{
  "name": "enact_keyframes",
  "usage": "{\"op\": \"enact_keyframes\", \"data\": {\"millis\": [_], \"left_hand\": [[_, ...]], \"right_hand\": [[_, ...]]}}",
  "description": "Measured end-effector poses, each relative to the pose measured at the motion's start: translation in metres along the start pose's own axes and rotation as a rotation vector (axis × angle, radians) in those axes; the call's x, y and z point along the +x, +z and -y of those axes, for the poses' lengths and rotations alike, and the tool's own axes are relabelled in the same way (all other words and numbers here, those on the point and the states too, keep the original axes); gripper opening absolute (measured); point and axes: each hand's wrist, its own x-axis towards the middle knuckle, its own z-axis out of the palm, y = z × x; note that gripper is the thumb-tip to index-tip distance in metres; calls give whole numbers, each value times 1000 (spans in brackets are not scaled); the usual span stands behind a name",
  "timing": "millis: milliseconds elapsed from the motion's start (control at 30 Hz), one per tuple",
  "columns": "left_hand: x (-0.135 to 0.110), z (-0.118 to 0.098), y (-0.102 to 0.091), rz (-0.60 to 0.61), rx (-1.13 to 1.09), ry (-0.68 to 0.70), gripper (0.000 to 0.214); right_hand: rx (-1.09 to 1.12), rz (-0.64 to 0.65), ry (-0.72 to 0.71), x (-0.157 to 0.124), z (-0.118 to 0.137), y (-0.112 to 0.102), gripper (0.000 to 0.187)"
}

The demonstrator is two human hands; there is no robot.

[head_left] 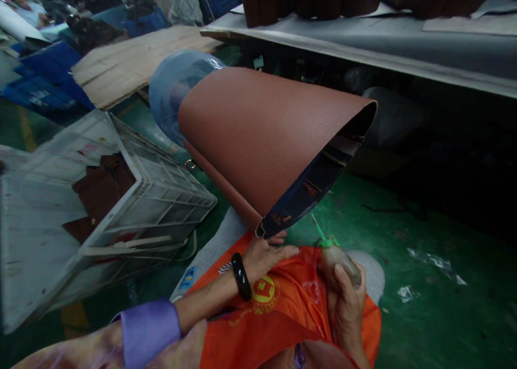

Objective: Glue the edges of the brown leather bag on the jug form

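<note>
A brown leather bag body point(266, 126) lies sideways over a rounded blue plastic bottle point(169, 94), its open end facing me and showing a dark lining. My left hand point(264, 256), with a black bangle at the wrist, is below the near lower corner of the leather. Its fingers are stretched out; whether they touch the leather I cannot tell. In my right hand point(347, 299) is a squeeze bottle point(341, 266) with a green cap and thin nozzle, the tip pointing up toward the bag's open edge. A small metal ring point(189, 164) shows at the bag's left side.
A grey plastic crate point(161, 196) with brown leather pieces point(105, 188) stands tilted at the left. Behind is a wooden board point(133, 62) near blue bins point(48, 89). A worktable edge point(363, 56) crosses the upper right. Scraps of clear plastic point(436, 264) lie on the green floor.
</note>
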Motion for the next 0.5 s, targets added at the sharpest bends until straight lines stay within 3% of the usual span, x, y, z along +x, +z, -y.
{"op": "enact_keyframes", "data": {"millis": [100,167,267,333,433,500], "left_hand": [[-15,-13,-16,57,262,0,46],[-24,-25,-26,-68,362,94,46],[-35,-41,-41,-350,514,319,45],[-39,-52,-47,-468,619,529,52],[-38,-70,-47,-526,763,829,59],[-35,-79,-44,-521,889,929,52]], "right_hand": [[57,-2,27,-1,4,2,48],[74,-4,35,-2,4,0,51],[80,-3,42,-2,2,-2,53],[86,7,46,-2,3,-2,52],[106,22,41,-2,5,0,49],[106,34,37,-1,5,-1,47]]}}
